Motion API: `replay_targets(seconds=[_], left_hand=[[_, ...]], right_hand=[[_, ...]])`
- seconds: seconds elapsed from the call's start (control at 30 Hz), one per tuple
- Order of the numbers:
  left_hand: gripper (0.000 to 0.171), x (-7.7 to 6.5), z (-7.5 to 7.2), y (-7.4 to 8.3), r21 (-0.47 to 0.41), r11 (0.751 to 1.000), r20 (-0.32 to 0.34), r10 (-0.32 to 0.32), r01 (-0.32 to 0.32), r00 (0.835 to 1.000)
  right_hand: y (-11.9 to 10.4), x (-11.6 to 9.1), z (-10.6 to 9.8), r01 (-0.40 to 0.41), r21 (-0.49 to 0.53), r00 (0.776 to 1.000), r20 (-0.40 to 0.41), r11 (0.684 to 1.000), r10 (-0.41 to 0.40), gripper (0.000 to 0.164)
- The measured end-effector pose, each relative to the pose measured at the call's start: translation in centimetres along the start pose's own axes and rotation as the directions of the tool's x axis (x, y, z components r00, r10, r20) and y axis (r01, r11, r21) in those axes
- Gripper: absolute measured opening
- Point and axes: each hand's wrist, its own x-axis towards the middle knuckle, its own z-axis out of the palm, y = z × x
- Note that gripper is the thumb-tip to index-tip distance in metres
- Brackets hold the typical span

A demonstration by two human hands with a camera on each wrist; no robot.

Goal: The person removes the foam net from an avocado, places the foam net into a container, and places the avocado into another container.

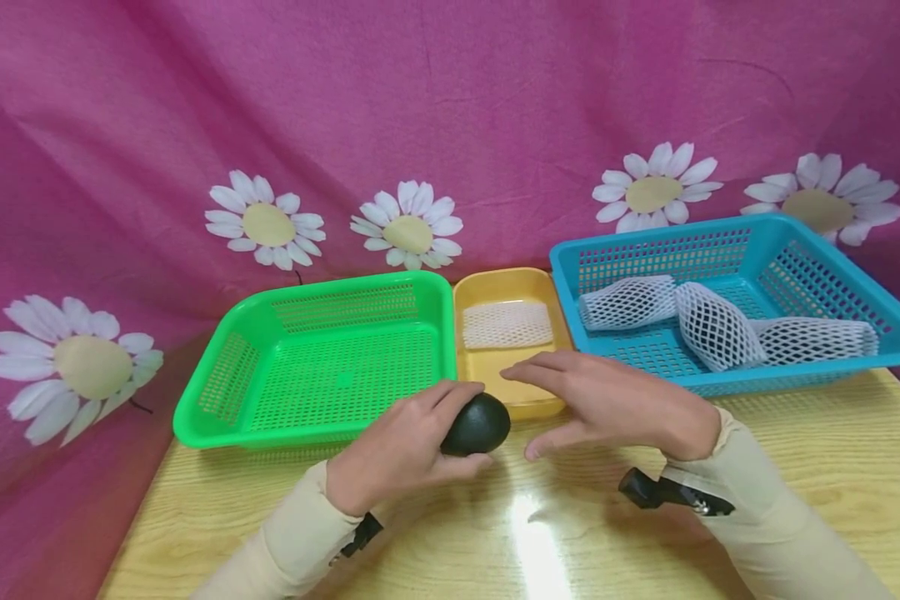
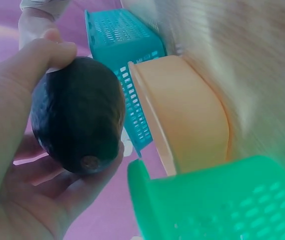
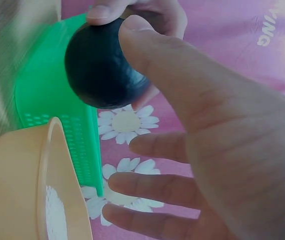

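Observation:
A dark, nearly black avocado [image 1: 478, 425] is gripped in my left hand [image 1: 412, 442], thumb on one side and fingers on the other. In the left wrist view the avocado [image 2: 80, 115] shows its stem scar, held up beside the yellow tray. My right hand [image 1: 615, 404] hovers to the right, in front of the yellow tray [image 1: 523, 408], fingers spread and holding nothing. In the right wrist view, its straight fingers [image 3: 155, 190] stand apart from the avocado. A white foam net [image 1: 507, 325] lies flat inside the yellow tray.
On the left stands a green basket [image 1: 345, 379] with nothing in it. A blue basket [image 1: 742, 233] at the right holds several avocado-sized foam net sleeves [image 1: 716, 327]. Behind everything hangs a magenta cloth [image 1: 495, 108] with daisies. All containers rest on a wooden table [image 1: 480, 542].

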Motion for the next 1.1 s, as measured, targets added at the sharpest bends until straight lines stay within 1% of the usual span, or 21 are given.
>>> replay_targets(seconds=[0.33,0.5,0.6,0.7,0.87,1.1], left_hand=[[0.067,0.4,-1.0,-0.3,0.074,0.997,-0.011,0.023,-0.022,1.0],[0.069,0.4,-1.6,-0.7,0.108,0.994,-0.025,0.013,-0.01,1.0],[0.069,0.4,-1.9,-1.0,0.109,0.994,-0.041,0.006,-0.001,0.999],[0.068,0.2,-2.2,-1.3,0.102,0.995,-0.053,-0.006,0.011,0.999],[0.067,0.0,-2.7,-1.9,0.102,0.994,-0.057,-0.043,0.049,0.997],[0.068,-0.2,-3.4,-2.6,0.09,0.991,-0.063,-0.091,0.097,0.994]], right_hand=[[0.3,0.0,0.0,-0.009,0.005,1.0,-0.009,1.0,0.009,0.095],[0.4,0.0,0.0,-0.014,0.011,1.0,-0.011,1.0,0.014,0.096],[0.4,0.0,0.0,-0.009,0.007,1.0,-0.015,1.0,0.009,0.096],[0.4,0.1,0.0,-0.011,0.006,1.0,-0.015,1.0,0.011,0.095],[0.4,0.1,-0.1,-0.016,0.004,1.0,-0.022,1.0,0.016,0.093],[0.5,0.1,0.0,0.004,-0.015,0.999,-0.044,1.0,-0.005,0.091]])
